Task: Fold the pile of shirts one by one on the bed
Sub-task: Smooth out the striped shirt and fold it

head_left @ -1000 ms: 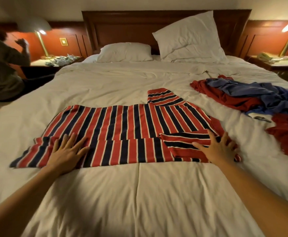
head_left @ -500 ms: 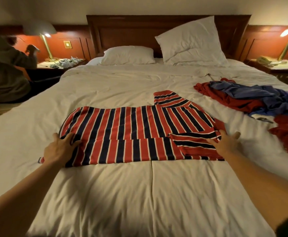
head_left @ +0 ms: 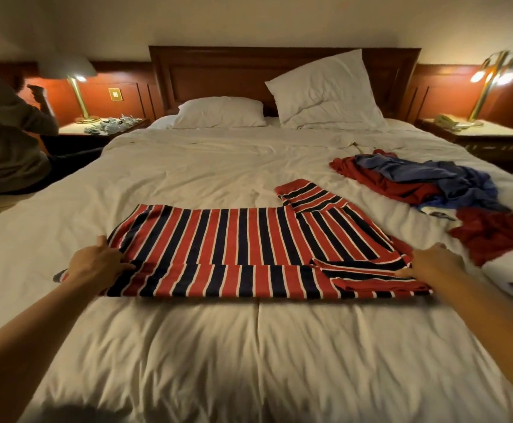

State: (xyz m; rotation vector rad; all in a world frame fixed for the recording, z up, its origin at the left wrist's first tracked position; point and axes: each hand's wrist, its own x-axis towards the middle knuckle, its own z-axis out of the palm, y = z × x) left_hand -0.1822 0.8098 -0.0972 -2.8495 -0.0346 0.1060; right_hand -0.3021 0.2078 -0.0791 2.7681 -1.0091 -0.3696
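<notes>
The near shirt [head_left: 243, 248] has red and navy stripes edged white. The pile [head_left: 416, 181] at far right mixes dark red and blue. Duvet [head_left: 218, 166] and pillows [head_left: 325, 90] are white.

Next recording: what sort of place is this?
Probably a hotel bedroom: a wide white bed against a panelled wooden headboard, a brass lamp at each side, and a telephone beneath the right one.
</notes>
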